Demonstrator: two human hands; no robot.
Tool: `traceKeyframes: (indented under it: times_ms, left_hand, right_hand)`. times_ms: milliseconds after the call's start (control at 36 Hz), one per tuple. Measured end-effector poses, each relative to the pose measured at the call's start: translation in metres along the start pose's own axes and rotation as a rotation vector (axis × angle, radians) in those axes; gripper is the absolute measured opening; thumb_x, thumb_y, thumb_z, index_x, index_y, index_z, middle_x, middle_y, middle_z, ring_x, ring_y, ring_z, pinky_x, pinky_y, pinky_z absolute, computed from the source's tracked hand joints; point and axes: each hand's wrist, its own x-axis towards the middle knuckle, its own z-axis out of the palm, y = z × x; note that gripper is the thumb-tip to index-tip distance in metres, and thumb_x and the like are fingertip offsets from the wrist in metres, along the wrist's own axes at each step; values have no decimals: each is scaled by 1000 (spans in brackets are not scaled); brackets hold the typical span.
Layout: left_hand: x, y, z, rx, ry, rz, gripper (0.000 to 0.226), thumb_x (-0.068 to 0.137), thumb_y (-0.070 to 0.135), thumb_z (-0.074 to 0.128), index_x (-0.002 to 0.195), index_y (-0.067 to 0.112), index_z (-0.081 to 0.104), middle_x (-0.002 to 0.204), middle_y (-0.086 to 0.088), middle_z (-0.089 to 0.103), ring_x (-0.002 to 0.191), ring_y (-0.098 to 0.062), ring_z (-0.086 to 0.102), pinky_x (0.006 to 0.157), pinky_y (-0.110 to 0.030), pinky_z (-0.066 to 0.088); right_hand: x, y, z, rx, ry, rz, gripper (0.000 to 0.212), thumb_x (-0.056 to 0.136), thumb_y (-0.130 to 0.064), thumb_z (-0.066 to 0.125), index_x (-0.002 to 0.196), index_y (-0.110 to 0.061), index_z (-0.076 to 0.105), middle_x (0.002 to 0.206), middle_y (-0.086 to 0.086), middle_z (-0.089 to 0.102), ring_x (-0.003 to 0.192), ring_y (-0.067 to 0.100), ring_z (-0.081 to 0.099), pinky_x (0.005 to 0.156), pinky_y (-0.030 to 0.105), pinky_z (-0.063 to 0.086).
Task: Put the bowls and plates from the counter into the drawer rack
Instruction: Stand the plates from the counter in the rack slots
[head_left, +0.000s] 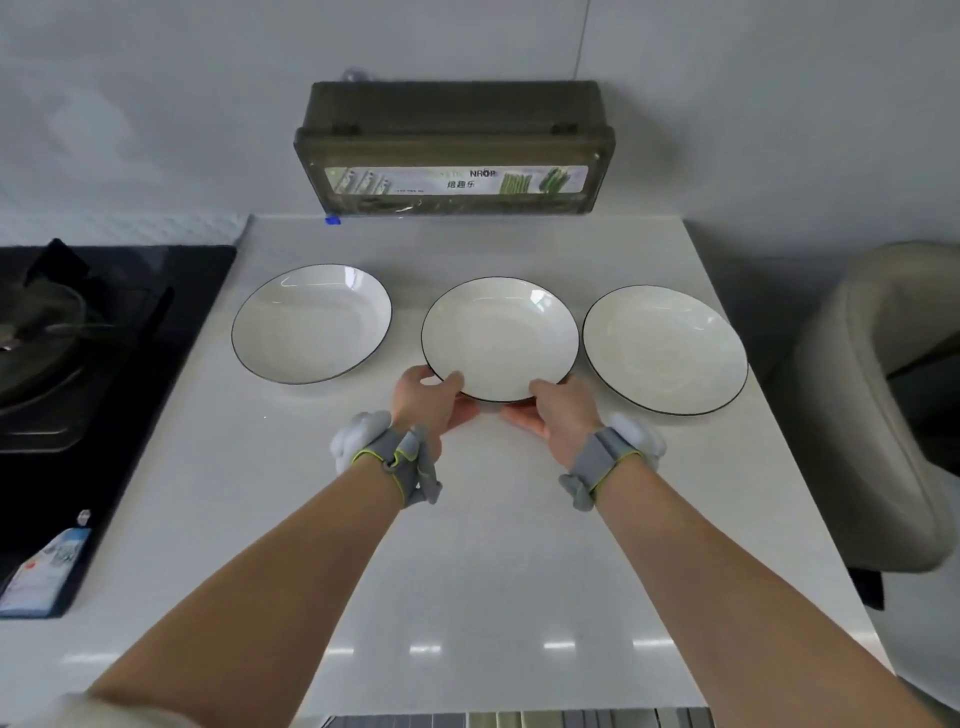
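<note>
Head view: left plate lies on bench; left hand and right hand grip middle plate at near rim, thumbs on top; right plate lies just beside. Judgement: lift level, clear of both neighbouring rims.

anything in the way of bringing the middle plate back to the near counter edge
Nothing visible does. The left hand and right hand grip the middle plate by its near rim; the left plate and right plate sit beside it, off that path.
</note>
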Motion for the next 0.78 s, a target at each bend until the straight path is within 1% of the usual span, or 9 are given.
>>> traceKeyframes:
  times_ms: [83,139,194,306,361,417,556,694,778]
  left_hand:
    - [5,-2,1,19,15,13,34,83,4,62,117,3,53,112,-26,66,97,-42,66,90,-49,53]
    - [8,-5,0,34,29,21,34,80,-1,62,114,2,54,111,-26,65,98,-41,66,91,-49,53]
    - [8,-6,-1,35,36,12,30,78,-6,60,106,4,54,104,-26,66,95,-41,67,88,-50,54]
    - [-7,-9,-8,-12,12,-6,29,78,-13,55,101,3,50,78,-15,63,61,-31,67,66,-40,61]
    - [-20,-9,-14,-54,-9,-13,28,79,-15,53,99,3,47,73,-15,61,44,-23,66,52,-32,60]
    - [-31,-8,-18,-93,-23,-24,28,80,-16,51,101,1,46,73,-15,60,38,-19,64,48,-30,59]
    - [-69,-9,-39,-130,-84,-22,36,81,-19,48,117,-12,49,83,-18,62,61,-30,66,53,-32,60]
    - [-115,-20,-68,-122,-138,-16,38,82,-20,46,120,-13,48,102,-25,60,69,-31,63,49,-31,59]
    - [-140,-32,-89,-98,-174,-3,37,82,-19,47,118,-13,48,98,-24,62,69,-31,65,49,-29,59]
  right_hand:
    - [0,1,0,7,9,-32,29,88,12,40,106,-6,55,111,15,58,102,38,60,82,46,53]
    - [-1,2,-2,-8,24,-38,33,87,12,40,113,-2,55,114,16,58,91,33,63,84,48,53]
    - [-6,3,-3,21,-2,-34,34,87,13,38,109,-7,54,107,10,57,73,22,60,77,43,54]
    - [-21,6,-8,19,-37,-50,33,86,13,35,102,-10,53,102,8,58,92,31,61,69,38,56]
    - [-31,7,-11,-10,-26,-53,34,85,12,37,110,-4,53,110,13,60,99,35,62,71,40,57]
    - [-39,8,-14,-51,-5,-52,37,82,9,40,117,2,50,117,19,59,101,37,62,76,45,58]
    - [-76,10,-26,-40,-41,-83,39,80,11,41,118,9,48,101,20,59,69,27,62,53,30,59]
    - [-120,22,-44,-69,-113,-112,45,81,10,39,123,-1,47,115,18,58,77,25,61,61,35,58]
    - [-152,30,-56,-92,-158,-165,43,83,8,40,120,-12,49,111,10,59,84,25,60,54,31,57]
